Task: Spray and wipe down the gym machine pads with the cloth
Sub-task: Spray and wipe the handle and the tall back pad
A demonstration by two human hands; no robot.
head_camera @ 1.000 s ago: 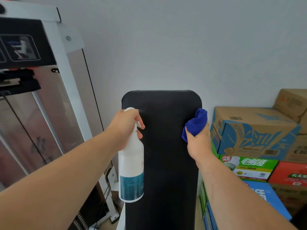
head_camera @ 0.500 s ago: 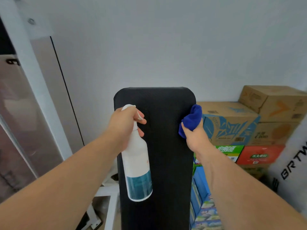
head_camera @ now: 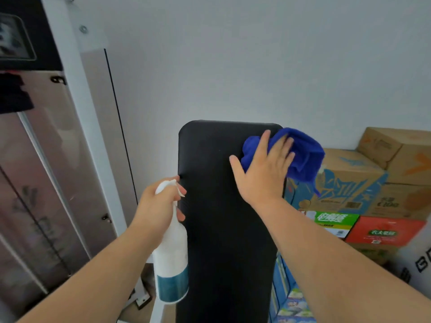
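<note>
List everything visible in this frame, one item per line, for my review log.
black padded gym machine pad: one, black, upright at centre
blue crumpled cloth: one, blue, at the pad's top right corner, under the right hand
white plastic spray bottle: one, white with teal band, at the pad's left edge
brown cardboard boxes: at least three, brown, stacked at right
green printed carton: one, green, under the brown boxes
red printed carton: one, red, beside the green one
white metal machine frame: one, white, at left
left hand: one, grip round the bottle's neck
right hand: one, fingers flat on the cloth
</note>
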